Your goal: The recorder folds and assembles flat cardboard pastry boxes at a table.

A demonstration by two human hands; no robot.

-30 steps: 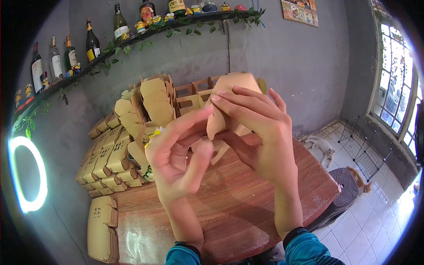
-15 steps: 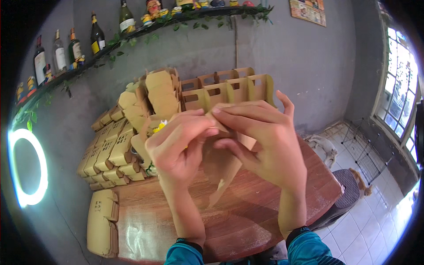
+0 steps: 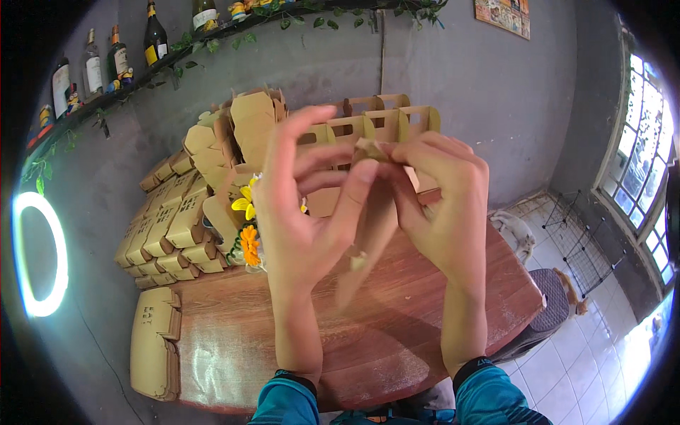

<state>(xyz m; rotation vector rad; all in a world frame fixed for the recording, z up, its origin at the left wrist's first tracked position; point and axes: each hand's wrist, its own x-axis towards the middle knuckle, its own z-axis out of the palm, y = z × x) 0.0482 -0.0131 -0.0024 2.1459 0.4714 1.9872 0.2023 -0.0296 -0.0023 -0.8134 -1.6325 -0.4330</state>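
A brown cardboard piece (image 3: 374,230), partly folded, is held up in front of me above the table. My right hand (image 3: 450,202) pinches its upper edge between thumb and fingers. At the same edge, the thumb of my left hand (image 3: 301,227) presses against a small flap (image 3: 368,150), with other fingers behind it and the index finger raised. The lower end of the cardboard hangs down as a blurred strip. My hands cover much of its shape.
Folded brown boxes (image 3: 170,219) are stacked at the left of the wooden table (image 3: 248,340), with flattened ones (image 3: 152,347) nearer me. Upright carton carriers (image 3: 386,126) stand behind my hands. Artificial flowers (image 3: 248,244) are beside my left hand. A stool (image 3: 552,301) stands at the right.
My left hand has turned, its index finger lifting and its thumb now on the flap. My right hand stays pinched on the cardboard. The view has shifted slightly.
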